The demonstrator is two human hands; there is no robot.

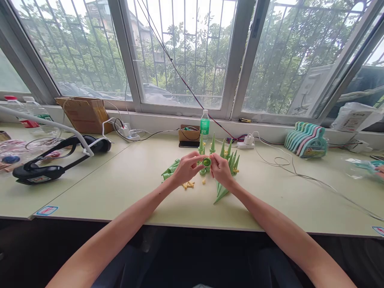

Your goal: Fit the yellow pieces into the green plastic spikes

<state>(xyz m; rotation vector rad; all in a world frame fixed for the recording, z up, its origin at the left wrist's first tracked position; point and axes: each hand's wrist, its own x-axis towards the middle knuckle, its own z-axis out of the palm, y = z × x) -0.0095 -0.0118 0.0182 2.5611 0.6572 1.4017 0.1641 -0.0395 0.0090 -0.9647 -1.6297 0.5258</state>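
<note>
Between my two hands is a small green hollow plastic piece (207, 162), its round open end facing me. My left hand (188, 167) pinches it from the left with closed fingers. From the right, my right hand (221, 168) grips the same piece, fingers curled. Several light green cones (222, 193) lie and stand on the table around my right hand. More green tubes (169, 170) lie left of my left hand. Small yellow pieces (188, 185) are scattered below my hands, on the tabletop.
A bottle with a green label (204, 125) stands behind my hands, near a black phone (189, 144). To the left lies a black headset (45, 170). White cables (295, 172) and several pastel hangers (306, 140) are at the right. A hand (380, 170) shows at the far right edge.
</note>
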